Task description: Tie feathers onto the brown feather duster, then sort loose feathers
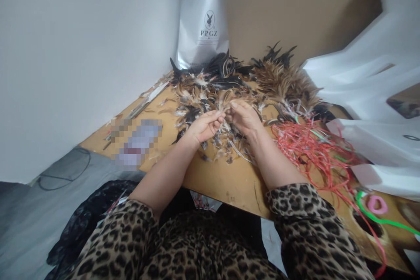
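Feather tuft (224, 101), tan and wispy, is pinched by the left hand (206, 126) and right hand (243, 118) above scattered brown-and-black feathers (196, 92) on the yellowish wooden table (223, 179). Tangled red strands (303, 146) lie at right.

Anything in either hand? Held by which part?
Seemingly a few brown feathers, pinched near their lower ends by the left hand. The right hand meets it there; its own grip can't be told.
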`<action>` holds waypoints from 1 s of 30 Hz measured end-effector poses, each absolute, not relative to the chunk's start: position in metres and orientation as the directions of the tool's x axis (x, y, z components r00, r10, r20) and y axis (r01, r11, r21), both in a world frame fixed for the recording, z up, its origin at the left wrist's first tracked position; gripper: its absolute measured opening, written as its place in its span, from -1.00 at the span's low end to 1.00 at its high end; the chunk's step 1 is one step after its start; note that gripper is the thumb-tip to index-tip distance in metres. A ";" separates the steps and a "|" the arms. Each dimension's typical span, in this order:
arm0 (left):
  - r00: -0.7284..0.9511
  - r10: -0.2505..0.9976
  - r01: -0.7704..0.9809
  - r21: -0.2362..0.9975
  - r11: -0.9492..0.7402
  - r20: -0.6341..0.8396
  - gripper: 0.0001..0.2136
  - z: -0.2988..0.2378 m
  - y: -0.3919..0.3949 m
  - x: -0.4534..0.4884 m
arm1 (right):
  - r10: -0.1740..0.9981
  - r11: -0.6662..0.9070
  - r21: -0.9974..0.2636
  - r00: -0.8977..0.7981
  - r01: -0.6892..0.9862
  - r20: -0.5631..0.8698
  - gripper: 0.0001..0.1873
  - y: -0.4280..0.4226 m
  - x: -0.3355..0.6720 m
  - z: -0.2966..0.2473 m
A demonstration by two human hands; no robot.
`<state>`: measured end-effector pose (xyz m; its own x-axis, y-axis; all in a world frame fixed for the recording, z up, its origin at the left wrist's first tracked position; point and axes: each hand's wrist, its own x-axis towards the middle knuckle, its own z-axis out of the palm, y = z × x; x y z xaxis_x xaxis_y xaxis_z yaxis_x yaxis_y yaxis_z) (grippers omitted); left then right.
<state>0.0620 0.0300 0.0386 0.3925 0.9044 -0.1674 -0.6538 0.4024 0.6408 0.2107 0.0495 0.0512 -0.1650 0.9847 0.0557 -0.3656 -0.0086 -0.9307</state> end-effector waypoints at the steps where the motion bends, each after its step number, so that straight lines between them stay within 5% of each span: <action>1: 0.351 0.926 -0.661 0.664 0.349 -0.137 -0.93 0.038 0.032 0.062 | 0.989 -0.045 -0.921 -0.145 -0.387 0.013 -0.65 0.051 0.210 0.051; 7: 0.177 0.984 -0.653 0.748 0.113 0.005 -0.94 0.036 0.039 0.059 | 0.958 -0.287 -0.825 -0.131 -0.487 -0.255 -0.66 0.048 0.198 0.052; 20: 0.259 0.964 -0.613 0.781 0.121 0.054 -0.89 0.036 0.034 0.062 | 0.969 -0.226 -0.851 -0.202 -0.474 -0.145 -0.68 0.039 0.191 0.051; 30: 0.237 0.971 -0.580 0.799 0.157 -0.019 -0.89 0.029 0.038 0.064 | 0.997 -0.071 -0.933 -0.044 -0.354 -0.059 -0.66 0.042 0.188 0.046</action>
